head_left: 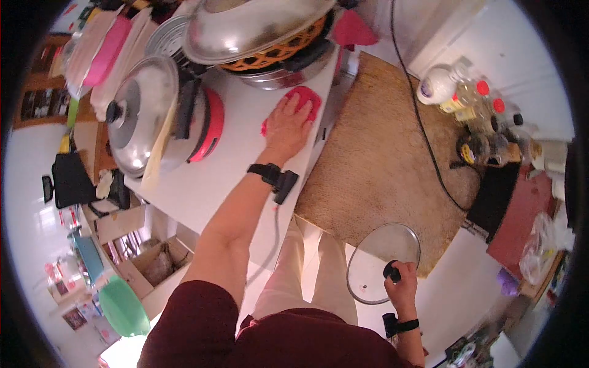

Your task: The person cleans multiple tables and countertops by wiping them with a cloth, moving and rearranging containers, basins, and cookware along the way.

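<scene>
My left hand point(287, 130) presses down on a red cloth point(309, 102) near the right edge of the white table point(239, 153), its fingers spread over the bunched fabric. Low on the right, my right hand point(402, 288) grips the black knob of a round glass lid point(374, 260). That lid is held tilted beside my legs, its metal rim over the edge of the brown mat. A large domed metal lid point(257, 30) covers a pan with an orange lattice rim just beyond my left hand. To the left stands a red-based electric pot point(211, 126) with a lid leaning against it.
Several bottles point(485, 107) stand along the wall at the right. A black cable point(423, 122) runs across the brown mat point(368, 153). Open boxes point(159, 264) and a green basin point(123, 306) sit at the lower left. Pink and white cloths point(107, 52) lie at the upper left.
</scene>
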Available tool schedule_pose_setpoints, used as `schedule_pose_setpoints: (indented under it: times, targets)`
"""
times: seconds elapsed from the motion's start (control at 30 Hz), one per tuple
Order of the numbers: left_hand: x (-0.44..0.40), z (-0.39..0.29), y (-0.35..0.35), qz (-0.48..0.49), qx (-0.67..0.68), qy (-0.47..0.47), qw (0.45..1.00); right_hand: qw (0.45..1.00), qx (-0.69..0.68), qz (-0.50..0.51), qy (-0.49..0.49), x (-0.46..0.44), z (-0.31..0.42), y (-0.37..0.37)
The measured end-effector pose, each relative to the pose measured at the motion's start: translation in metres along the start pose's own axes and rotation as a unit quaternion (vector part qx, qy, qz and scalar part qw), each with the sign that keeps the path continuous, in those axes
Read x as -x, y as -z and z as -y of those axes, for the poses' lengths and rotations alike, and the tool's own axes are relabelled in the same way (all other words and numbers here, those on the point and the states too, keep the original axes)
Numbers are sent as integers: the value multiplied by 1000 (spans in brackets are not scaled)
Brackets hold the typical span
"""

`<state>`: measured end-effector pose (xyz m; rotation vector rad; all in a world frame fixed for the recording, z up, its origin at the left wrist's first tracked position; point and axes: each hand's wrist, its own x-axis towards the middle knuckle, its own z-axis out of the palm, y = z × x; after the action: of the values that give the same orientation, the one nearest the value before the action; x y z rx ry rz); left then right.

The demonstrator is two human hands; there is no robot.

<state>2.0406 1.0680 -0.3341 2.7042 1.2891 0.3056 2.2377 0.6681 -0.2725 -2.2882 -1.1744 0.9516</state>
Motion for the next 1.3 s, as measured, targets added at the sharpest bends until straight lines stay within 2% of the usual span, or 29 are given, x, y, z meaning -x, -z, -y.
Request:
schedule_pose_setpoints:
  times: [0.13,0.2,0.27,0.33,0.4,0.5,0.6,0.73,0.8,0.87,0.93,1.07,1.17,1.27,1.3]
  targets:
    - [71,-4,22,42,16,-1,999,1000,-4,9,7,-9,4,8]
    - [110,15,31,95,1,20,995,1000,-1,22,9,-12,6,11]
    - [102,61,10,31,-16,2,999,1000,15,22,-1,-14,8,16]
    - [65,98,-4,27,-99,80,992,998,43,40,36,-20,15,18]
    - [39,115,-2,-18,-55,100,993,995,62,60,40,-30,22,19]
    - [67,100,9,7,-100,111,989,996,39,45,71,-41,43,17]
    - [142,70,35,26,-39,145,988,992,48,59,103,-57,79,22]
    - [244,51,68,139,-34,272,952,978,37,60,194,-86,150,24]
    - [277,70,70,150,-44,300,941,961,11,35,274,-106,185,15]
    - [295,94,68,140,-91,371,914,946,-25,29,321,-129,220,-2]
    - [305,132,62,84,-115,332,932,951,-43,64,301,-152,248,-25]
    - [301,211,50,52,-143,425,892,938,-5,73,339,-197,283,-79]
    - [282,165,63,64,-117,390,911,940,19,58,335,-211,295,-112]
    - [295,74,52,75,-106,220,967,935,9,49,350,-218,297,-140]
    - [301,50,39,149,-77,221,961,934,6,52,352,-220,298,-146]
